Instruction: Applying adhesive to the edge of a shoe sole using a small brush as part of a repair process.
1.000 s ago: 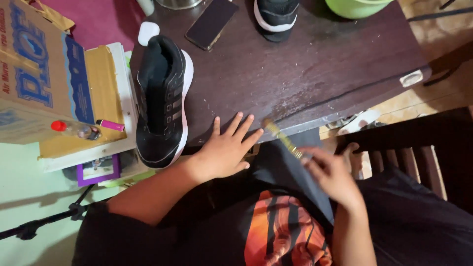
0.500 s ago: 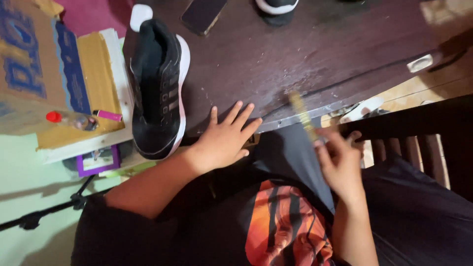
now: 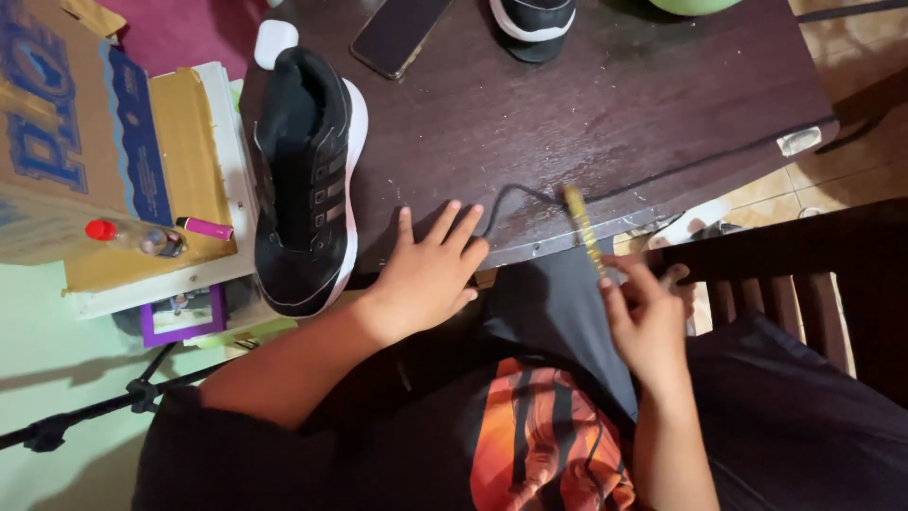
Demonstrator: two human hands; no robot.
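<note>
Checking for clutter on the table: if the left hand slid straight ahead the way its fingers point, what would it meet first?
Probably nothing soon: the left hand points across bare dark table, toward the second shoe at the far edge.

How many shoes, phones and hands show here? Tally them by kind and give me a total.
Black shoes: 2
Phone: 1
Hands: 2, the left hand flat on the table, the right hand pinching a thin yellowish stick
Total: 5

dim warm indoor light | soft shadows | slight motion blur
</note>
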